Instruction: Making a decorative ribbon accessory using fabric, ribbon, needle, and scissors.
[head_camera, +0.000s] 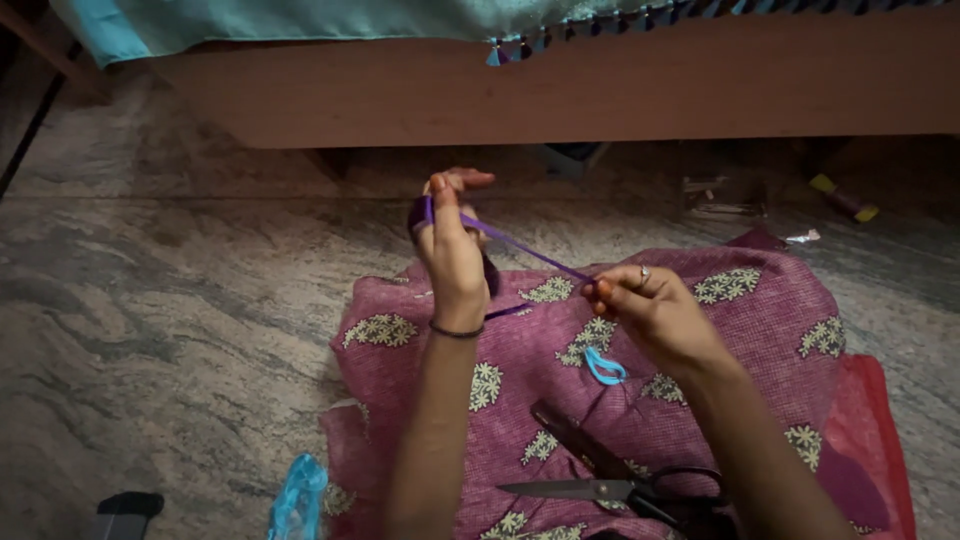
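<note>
Grey veined stone floor, brown wooden bed frame along far edge. Purple satin ribbon stretched taut above magenta floral cloth: wound around left hand, pinched by right hand. Black-handled scissors at cloth's near edge.

Head view, steeply down, close over hands
</note>
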